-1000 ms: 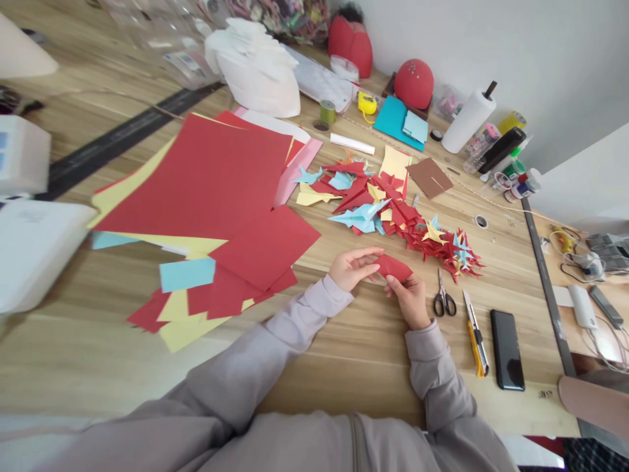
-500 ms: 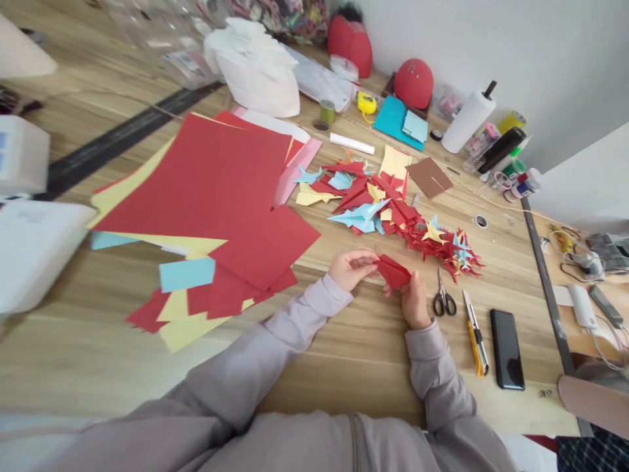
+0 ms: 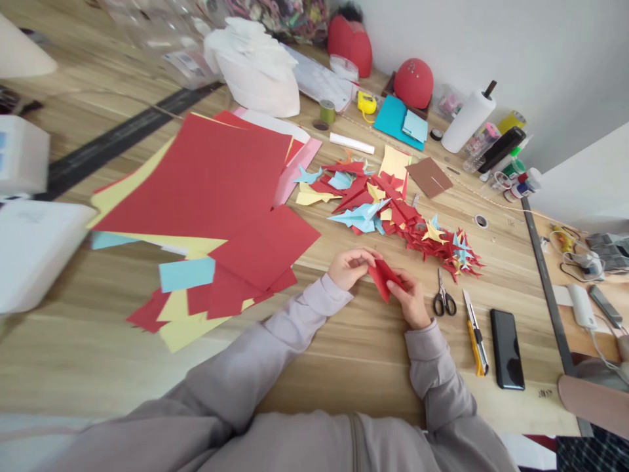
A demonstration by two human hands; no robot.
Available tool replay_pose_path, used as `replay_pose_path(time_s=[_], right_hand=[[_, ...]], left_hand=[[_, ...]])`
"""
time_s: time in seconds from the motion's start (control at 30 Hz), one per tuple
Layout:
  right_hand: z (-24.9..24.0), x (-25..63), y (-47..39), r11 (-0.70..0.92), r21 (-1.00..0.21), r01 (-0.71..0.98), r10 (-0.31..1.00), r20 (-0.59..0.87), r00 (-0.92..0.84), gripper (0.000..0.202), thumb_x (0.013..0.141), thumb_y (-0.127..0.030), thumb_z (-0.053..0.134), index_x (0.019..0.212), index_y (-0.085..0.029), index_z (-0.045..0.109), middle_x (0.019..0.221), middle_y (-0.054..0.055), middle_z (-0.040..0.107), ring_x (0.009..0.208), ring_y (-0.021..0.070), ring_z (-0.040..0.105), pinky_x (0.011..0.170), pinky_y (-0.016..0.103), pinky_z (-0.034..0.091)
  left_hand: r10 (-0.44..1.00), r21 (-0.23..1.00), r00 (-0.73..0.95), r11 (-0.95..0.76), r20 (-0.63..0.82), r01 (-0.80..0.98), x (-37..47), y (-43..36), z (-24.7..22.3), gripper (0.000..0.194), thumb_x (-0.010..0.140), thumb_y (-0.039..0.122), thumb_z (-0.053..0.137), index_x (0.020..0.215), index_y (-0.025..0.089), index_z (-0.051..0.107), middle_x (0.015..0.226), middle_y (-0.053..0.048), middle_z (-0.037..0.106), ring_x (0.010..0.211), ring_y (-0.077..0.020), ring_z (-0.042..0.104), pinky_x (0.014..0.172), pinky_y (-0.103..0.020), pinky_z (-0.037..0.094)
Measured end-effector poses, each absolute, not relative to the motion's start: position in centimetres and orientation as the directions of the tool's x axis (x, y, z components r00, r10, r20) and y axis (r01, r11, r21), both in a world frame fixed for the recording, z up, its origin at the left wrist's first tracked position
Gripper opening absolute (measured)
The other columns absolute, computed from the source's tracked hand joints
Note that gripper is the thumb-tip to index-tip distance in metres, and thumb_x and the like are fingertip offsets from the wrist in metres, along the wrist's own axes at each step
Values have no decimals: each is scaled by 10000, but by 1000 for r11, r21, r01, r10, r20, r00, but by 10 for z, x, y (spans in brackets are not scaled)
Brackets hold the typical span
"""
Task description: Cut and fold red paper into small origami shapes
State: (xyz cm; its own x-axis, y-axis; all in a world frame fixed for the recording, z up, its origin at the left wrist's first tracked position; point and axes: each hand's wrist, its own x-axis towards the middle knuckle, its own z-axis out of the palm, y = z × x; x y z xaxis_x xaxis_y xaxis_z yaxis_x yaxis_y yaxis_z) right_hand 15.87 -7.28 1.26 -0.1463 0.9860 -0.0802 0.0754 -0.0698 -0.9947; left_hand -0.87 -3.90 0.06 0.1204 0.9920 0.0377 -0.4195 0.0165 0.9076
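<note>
A small piece of folded red paper [image 3: 380,278] is held just above the table between both hands. My left hand [image 3: 350,267] pinches its upper left corner. On the other side, my right hand [image 3: 411,298] grips it with the thumb lying on the near face; some of those fingers are hidden behind the paper. Beyond the hands lies a heap of folded paper shapes [image 3: 400,216] in red, light blue and yellow. To the left, large red paper sheets [image 3: 211,177] are stacked over yellow ones, with smaller red, yellow and blue pieces [image 3: 187,274] at their near edge.
Right of my hands lie black-handled scissors [image 3: 444,301], a yellow box cutter [image 3: 476,337] and a black phone [image 3: 507,351]. At the back stand a yellow tape measure [image 3: 366,103], a tissue holder [image 3: 260,82] and a white roll [image 3: 469,121]. A brown paper square [image 3: 429,177] lies beyond the heap.
The red paper has been turned between my hands and now points down toward me. My right hand has shifted slightly left, its thumb now across the paper. The left hand has barely moved.
</note>
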Motion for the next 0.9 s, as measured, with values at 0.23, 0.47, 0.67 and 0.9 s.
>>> replay_pose_path(time_s=[0.23,0.47,0.67,0.9], right_hand=[[-1,158,-71,-37,-975,220,995,-56,-80,276,801,-415,617,937,-189,699,857,40,712,766,193,640,712,317,531],[-2,157,-72,7,-966,257,999,-5,-44,251,818,-405,602,895,-194,715,823,26,715,753,192,643,680,297,527],[2,157,-72,-15,-972,234,999,-24,-36,268,815,-423,608,840,-178,713,760,18,700,669,162,612,654,286,512],[0,154,-72,-53,-992,111,998,-51,22,304,787,-446,632,904,-174,694,778,32,695,613,145,597,545,259,507]], left_hand=[[976,857,215,150,-47,-493,-6,-42,-4,252,698,370,684,813,146,697,958,-91,697,910,-219,641,760,-312,526],[985,885,172,103,-26,-455,0,-43,-7,421,545,203,803,937,140,661,955,-89,702,885,-182,648,834,-306,510],[991,913,125,100,-55,-396,1,-39,-10,377,572,212,758,926,135,651,935,-99,709,925,-211,654,882,-352,495],[998,955,14,64,-62,-290,2,-37,-8,325,640,252,694,938,131,648,850,-77,713,833,-190,665,807,-322,513]])
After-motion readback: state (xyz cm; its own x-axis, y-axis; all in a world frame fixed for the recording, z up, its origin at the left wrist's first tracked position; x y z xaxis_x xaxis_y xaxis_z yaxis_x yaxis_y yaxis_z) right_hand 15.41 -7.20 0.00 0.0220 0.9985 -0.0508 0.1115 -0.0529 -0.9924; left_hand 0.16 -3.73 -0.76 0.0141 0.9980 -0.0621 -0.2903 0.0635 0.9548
